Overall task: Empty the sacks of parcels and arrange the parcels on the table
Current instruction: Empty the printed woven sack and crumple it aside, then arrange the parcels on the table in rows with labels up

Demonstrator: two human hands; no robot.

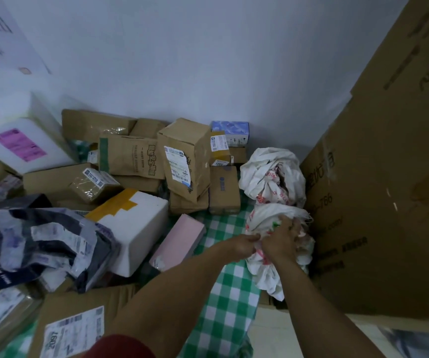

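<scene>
Head cam showed the left hand (244, 246) pinching the white sack (263, 219) and the right hand (282, 236) gripping it from above. Sack sat on the checked table (223, 293), just beside a big carton (376, 202), parcels (185, 156) piled left.

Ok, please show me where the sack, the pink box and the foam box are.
sack (266, 215): head view, white fold near its middle.
pink box (182, 236): head view, middle of top face.
foam box (143, 218): head view, bare white top face.
</scene>
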